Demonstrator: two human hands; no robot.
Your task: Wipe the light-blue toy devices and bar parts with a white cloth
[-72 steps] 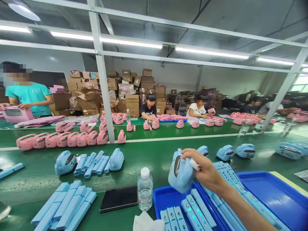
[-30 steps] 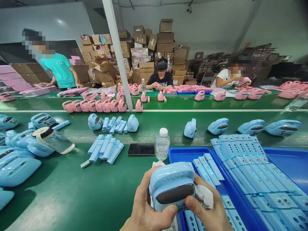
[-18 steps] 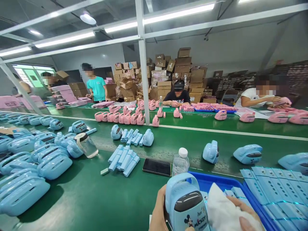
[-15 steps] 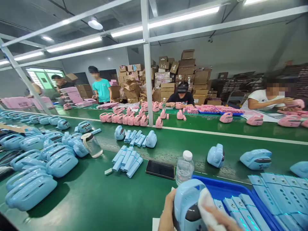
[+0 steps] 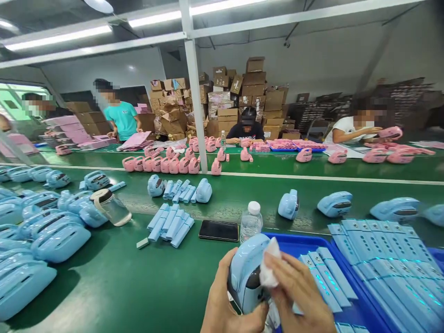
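My left hand [image 5: 222, 296] is wrapped around a light blue plastic device with a top handle and a dark panel [image 5: 248, 268], holding it tilted above the front of the table. In my right hand [image 5: 301, 286] a crumpled white wipe [image 5: 270, 266] is pinched, pressed against the device near its dark panel. The fingers of that hand cover part of the front. Just behind the device stands a clear water bottle with a white cap [image 5: 251, 223]. A black phone [image 5: 218, 230] lies flat to the bottle's left.
Blue trays [image 5: 312, 239] with rows of light blue strips [image 5: 391, 263] are at right. Left are many blue devices [image 5: 62, 236], a jug [image 5: 111, 208] and stacked blue pieces [image 5: 169, 224]. Pink devices [image 5: 173, 165] line the far side, where several co-workers [image 5: 121, 118] work.
The view has swung right and tilted down. The device is now turned and more fully in sight, and my right hand with the wipe has shifted over its front.
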